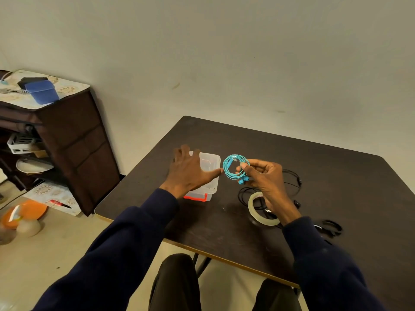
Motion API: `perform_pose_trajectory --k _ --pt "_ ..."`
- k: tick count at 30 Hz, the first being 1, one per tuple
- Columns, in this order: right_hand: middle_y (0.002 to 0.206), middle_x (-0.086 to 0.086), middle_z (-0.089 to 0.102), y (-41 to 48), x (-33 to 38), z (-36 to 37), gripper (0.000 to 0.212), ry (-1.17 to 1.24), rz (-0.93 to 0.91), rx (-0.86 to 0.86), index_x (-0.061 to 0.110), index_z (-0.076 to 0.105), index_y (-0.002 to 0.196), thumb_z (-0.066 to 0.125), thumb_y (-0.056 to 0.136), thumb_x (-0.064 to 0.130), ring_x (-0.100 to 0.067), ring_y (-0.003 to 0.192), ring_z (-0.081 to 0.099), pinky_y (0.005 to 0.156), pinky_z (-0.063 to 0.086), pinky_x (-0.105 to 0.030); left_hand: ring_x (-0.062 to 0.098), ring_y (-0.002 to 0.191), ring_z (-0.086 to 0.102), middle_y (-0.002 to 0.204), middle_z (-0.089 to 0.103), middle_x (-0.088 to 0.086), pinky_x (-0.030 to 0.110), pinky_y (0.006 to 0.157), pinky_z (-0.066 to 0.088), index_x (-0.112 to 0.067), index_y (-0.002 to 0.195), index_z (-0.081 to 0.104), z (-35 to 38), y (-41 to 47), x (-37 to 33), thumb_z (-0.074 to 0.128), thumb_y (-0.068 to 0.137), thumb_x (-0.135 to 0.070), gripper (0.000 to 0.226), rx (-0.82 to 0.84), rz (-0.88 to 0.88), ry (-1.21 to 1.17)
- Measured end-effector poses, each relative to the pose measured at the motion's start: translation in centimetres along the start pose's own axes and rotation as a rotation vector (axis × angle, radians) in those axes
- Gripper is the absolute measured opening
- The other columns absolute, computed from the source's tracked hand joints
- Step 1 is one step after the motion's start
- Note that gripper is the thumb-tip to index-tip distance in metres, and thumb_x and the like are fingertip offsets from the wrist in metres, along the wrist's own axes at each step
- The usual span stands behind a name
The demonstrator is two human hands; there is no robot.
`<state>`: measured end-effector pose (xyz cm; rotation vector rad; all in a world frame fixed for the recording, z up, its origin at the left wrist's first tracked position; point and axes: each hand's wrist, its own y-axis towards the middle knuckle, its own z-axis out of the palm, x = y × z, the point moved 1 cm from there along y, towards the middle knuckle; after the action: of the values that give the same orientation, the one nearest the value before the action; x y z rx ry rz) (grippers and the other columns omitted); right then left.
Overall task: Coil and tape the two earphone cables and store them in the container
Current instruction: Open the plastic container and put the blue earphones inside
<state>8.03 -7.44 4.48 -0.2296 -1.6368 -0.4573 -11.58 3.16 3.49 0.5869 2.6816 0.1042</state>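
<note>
While the right hand (263,177) pinches the blue earphone cable (233,167) between thumb and curled fingers, the head view shows that cable wound into a neat round coil. The grip is narrow and sits on the coil's right edge. Most of the loop stands out to the left of the fingers, and the blue earbuds are bunched at its lower edge against the hand. The coil is held up off the table (325,167), just right of the container (212,176) and between the two hands. The left hand (189,170) is spread wide and flat over the container with nothing held. Its fingers reach toward the far left, and its thumb stretches right until the tip is just beside the coil's left edge; whether they touch I cannot tell. The container is clear plastic with a red clasp (195,197) on its near end, and it stands on the left part of the dark table. The black earphone cable (293,177) lies loose on the table behind and under the right hand, with loops trailing right and toward the near side. A roll of clear tape (254,204) lies flat just near of that hand, partly hidden by the wrist, with black cable showing inside its ring. Both arms wear dark blue sleeves (125,248). Off to the left stands a brown cabinet (76,149) with a blue box (42,93) on top.
</note>
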Motion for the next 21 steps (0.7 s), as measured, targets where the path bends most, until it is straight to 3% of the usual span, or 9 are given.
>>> perform_pose_trajectory --k 4,7,15,21 --pt "0.091 -0.005 0.079 -0.2 -0.3 -0.5 0.016 0.005 0.005 0.0 0.014 0.073 0.105 0.073 0.089 0.014 -0.022 0.087 0.077 0.073 0.064 -0.035 0.038 0.137 0.03 0.151 0.025 0.018 0.051 0.108 0.04 -0.008 0.151 0.022 0.1 -1.1 -1.2 0.053 0.061 -0.092 0.127 0.127 -0.1 0.094" --pt "0.092 -0.007 0.079 -0.4 -0.3 -0.8 0.02 -0.001 0.014 -0.001 0.01 0.072 0.109 0.072 0.09 0.015 -0.023 0.088 0.077 0.077 0.064 -0.04 0.036 0.136 0.031 0.148 0.029 0.018 0.049 0.108 0.04 -0.007 0.151 0.023 0.1 -0.7 -1.7 0.069 0.068 -0.076 0.117 0.157 -0.102 0.056" --pt "0.095 -0.006 0.079 -0.5 -0.5 -2.4 0.019 0.04 0.059 -0.125 0.01 0.072 0.109 0.071 0.091 0.016 -0.023 0.089 0.077 0.076 0.064 -0.039 0.022 0.137 0.036 0.155 0.036 -0.004 0.05 0.115 0.034 -0.028 0.148 0.036 0.0 0.1 -0.4 0.082 0.069 -0.057 0.097 0.309 0.172 -0.132" --pt "0.097 -0.013 0.077 -0.8 -0.4 -2.9 0.016 0.161 0.172 -0.186 0.004 0.069 0.107 0.066 0.095 0.014 -0.028 0.089 0.077 0.08 0.062 -0.05 0.015 0.141 0.033 0.158 0.033 -0.007 0.04 0.116 0.033 -0.025 0.147 0.042 -0.9 -0.3 -0.4 0.085 0.072 -0.046 0.089 0.36 0.316 -0.308"
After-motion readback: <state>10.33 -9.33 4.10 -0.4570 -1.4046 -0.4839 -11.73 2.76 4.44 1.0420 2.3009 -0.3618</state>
